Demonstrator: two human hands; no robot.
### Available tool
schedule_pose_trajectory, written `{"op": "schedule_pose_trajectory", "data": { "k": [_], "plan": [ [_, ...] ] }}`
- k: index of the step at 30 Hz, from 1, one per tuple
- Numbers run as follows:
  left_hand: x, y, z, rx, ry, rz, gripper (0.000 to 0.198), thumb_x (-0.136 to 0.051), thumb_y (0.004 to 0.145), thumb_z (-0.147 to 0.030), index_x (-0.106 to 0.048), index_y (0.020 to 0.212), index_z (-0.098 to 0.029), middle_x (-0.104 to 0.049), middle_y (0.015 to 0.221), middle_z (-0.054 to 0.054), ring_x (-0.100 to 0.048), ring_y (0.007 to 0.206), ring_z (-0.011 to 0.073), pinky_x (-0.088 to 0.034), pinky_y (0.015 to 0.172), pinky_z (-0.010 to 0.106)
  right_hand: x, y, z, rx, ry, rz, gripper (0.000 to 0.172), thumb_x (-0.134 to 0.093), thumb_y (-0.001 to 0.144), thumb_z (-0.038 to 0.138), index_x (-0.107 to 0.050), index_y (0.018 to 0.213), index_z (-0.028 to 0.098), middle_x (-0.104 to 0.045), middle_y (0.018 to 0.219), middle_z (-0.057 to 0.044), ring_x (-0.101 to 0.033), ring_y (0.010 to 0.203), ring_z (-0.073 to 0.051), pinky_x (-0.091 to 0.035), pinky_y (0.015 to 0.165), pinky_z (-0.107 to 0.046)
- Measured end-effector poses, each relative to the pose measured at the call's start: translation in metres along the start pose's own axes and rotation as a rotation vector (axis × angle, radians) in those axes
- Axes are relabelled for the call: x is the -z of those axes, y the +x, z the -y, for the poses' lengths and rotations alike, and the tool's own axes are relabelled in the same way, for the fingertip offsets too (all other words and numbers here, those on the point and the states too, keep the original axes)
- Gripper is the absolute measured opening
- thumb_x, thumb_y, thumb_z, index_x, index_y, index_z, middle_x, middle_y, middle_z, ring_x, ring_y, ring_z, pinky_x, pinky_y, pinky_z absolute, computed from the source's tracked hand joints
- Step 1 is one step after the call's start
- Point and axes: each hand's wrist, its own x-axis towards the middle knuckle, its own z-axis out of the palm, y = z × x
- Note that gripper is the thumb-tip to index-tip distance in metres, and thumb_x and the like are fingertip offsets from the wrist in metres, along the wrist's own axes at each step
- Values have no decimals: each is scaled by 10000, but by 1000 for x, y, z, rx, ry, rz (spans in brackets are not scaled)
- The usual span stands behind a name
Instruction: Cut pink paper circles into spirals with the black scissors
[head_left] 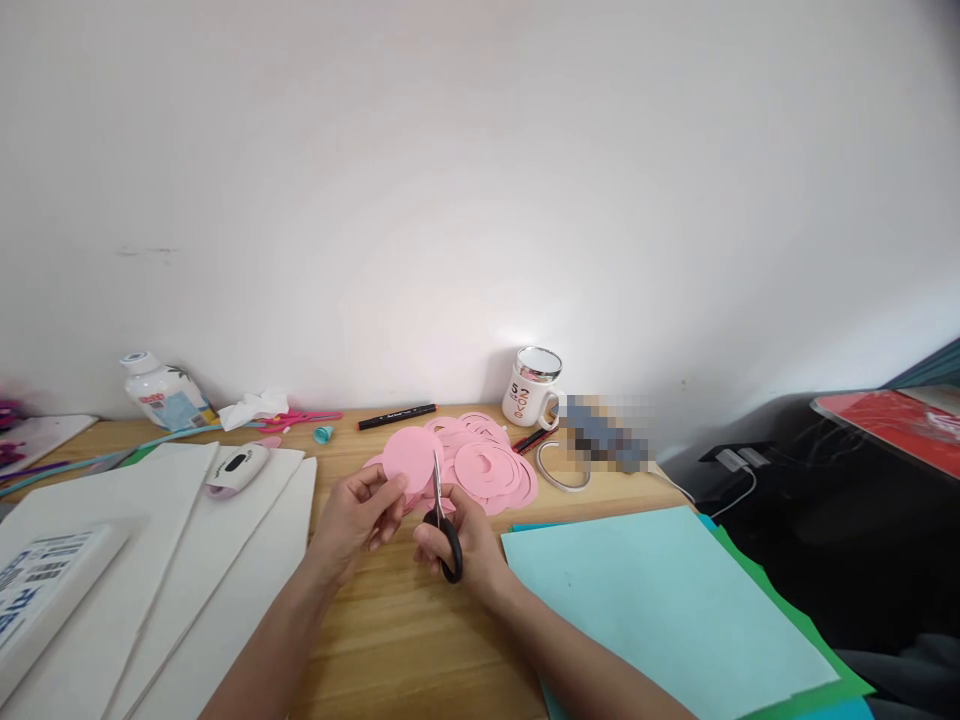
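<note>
Between the thumb and fingers of my left hand (369, 512) is a pink paper circle (409, 458), held up toward me. My right hand (466, 540) grips black-handled scissors (448, 540), whose blades point upward at the circle's right edge. Whether the blades touch the paper I cannot tell. Just behind both hands, a loose pile of pink paper circles and rings (487, 468) lies on the wooden table (405, 640).
White sheets (277, 560) and a white box (52, 590) lie at left; light-blue and green paper (660, 600) at right. Along the wall stand a mug (532, 390) and a white bottle (161, 390), with a black marker (397, 416) and pink scissors (304, 417) lying between them.
</note>
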Motion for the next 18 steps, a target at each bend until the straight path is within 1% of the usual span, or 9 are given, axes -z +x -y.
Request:
{"op": "schedule_pose_trajectory", "data": {
  "k": [4, 8, 11, 14, 18],
  "plan": [
    [-5, -2, -2, 35, -55, 34, 386, -750, 612, -494, -552, 647, -165, -559, 473, -51, -388, 303, 49, -212, 295, 167, -3, 0, -2, -8, 0, 2, 538, -808, 593, 477, -453, 903, 216, -545, 469, 96, -468, 366, -90, -330, 374, -181],
    [-6, -1, 1, 34, -28, 15, 386, -772, 583, -468, -557, 568, -148, -530, 450, -42, -368, 334, 41, -230, 328, 169, -4, -1, -2, -26, -4, 15, 539, -802, 593, 476, -445, 905, 219, -528, 466, 105, -456, 371, -89, -341, 391, -188],
    [-5, 0, 3, 17, 20, -7, 387, -775, 566, -455, -538, 520, -152, -483, 408, -51, -338, 340, 43, -214, 343, 180, -3, 0, -1, -15, 4, 22, 541, -811, 579, 465, -446, 899, 228, -514, 505, 104, -455, 406, -92, -349, 427, -204],
    [-3, -1, 2, 2, 59, 10, 366, -772, 571, -434, -543, 521, -154, -455, 406, -60, -323, 353, 43, -201, 360, 187, -1, 0, 2, 27, 12, 17, 559, -834, 559, 428, -458, 920, 223, -502, 571, 93, -419, 462, -83, -312, 459, -204],
    [-2, -1, 2, -6, 89, 41, 330, -759, 601, -427, -595, 566, -142, -451, 433, -57, -310, 376, 42, -191, 379, 191, 0, 0, 7, 45, 26, 19, 591, -840, 561, 400, -454, 971, 218, -490, 588, 89, -368, 492, -83, -272, 472, -207]
  ]
}}
